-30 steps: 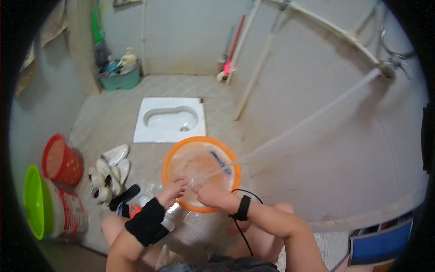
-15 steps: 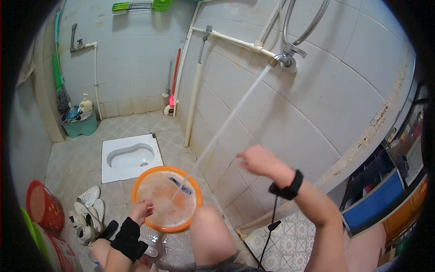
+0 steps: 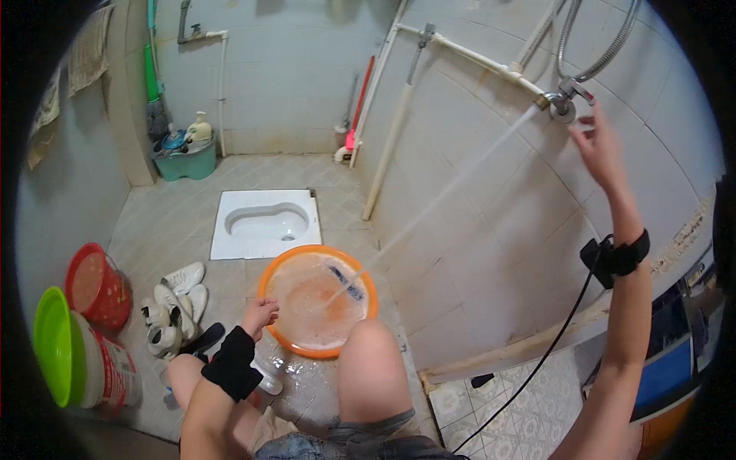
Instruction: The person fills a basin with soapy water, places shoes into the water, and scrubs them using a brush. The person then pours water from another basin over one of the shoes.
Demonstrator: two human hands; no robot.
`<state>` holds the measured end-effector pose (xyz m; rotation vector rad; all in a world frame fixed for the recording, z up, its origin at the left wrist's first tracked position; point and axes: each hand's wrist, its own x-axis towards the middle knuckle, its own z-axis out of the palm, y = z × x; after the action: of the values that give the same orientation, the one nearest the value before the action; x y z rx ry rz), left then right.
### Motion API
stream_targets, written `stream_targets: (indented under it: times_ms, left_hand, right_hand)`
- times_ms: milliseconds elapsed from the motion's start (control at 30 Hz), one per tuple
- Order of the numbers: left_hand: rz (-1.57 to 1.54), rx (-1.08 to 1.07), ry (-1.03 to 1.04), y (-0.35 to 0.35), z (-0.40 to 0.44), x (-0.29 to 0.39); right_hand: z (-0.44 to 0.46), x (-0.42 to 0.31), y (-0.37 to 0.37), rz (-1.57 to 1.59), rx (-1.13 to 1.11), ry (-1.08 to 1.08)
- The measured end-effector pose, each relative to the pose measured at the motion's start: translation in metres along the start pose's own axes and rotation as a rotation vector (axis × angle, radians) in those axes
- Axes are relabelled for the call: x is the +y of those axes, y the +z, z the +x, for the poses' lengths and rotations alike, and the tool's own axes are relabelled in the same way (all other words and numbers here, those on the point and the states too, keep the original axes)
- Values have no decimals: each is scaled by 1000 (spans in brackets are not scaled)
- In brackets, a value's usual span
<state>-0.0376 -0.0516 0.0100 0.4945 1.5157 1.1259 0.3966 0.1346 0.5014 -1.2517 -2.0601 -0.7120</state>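
My right hand (image 3: 599,146) is raised to the wall faucet (image 3: 563,100), its fingers apart beside the lever and holding nothing. Water (image 3: 452,188) streams from the spout down into an orange-rimmed basin (image 3: 371,295) on the floor. Inside the basin, foamy water surrounds a dark blue and white object (image 3: 346,284). At the basin's left edge hovers my left hand (image 3: 259,314), its fingers curled together; whether they hold anything is hidden. Black bands wrap both wrists, and a black cable hangs from the right one.
A squat toilet (image 3: 266,223) lies behind the basin. Several white shoes (image 3: 178,299), a red bucket (image 3: 98,287) and a green basin (image 3: 57,349) stand at the left. A teal bucket (image 3: 186,162) sits in the back corner. Pipes run along the right wall.
My right hand has left the basin and risen to the faucet at the upper right. My left hand has drawn back to the basin's left edge. The view has shifted.
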Motion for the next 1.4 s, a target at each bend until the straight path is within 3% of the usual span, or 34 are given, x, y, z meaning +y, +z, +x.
stream_targets:
  times_ms: [100,200,433,567,633,667,733,767,833,1000,1100,1167,1300,1367,1400]
  left_hand:
    - [12,33,-25,4,-7,8]
    - [-29,29,-11,4,-6,7]
    - [-8,4,7,21,-11,22]
    - [6,-23,18,26,-10,25]
    - [9,-28,19,28,-11,26]
    - [10,-27,20,28,-12,27]
    - [-14,-31,19,28,-7,23]
    - [-36,-38,18,27,-6,20]
    - [-33,-32,19,26,-7,17]
    - [-7,-34,10,27,-5,15]
    - [-31,-38,-5,26,-5,18]
    - [-40,-61,9,27,-9,23]
    - [-98,-38,18,27,-13,28]
    - [-106,-12,23,25,-11,26]
    - [-113,-7,23,24,-9,25]
  right_hand:
    - [12,-30,-17,291,129,103]
    - [23,-36,-22,459,154,5]
    - [28,-20,-15,441,203,163]
    - [25,-20,-6,406,256,53]
    - [25,-29,-10,358,264,283]
    - [26,-30,-13,358,262,283]
    - [29,-34,-16,306,42,489]
    - [32,-25,-11,310,36,485]
    - [40,0,0,19,217,139]
    - [52,-32,4,46,172,85]
    - [70,-45,20,-93,187,99]
    - [82,-35,36,-47,364,35]
    - [78,-31,36,-80,330,85]
    - [59,-30,34,290,143,132]
    - [46,-38,38,298,141,101]
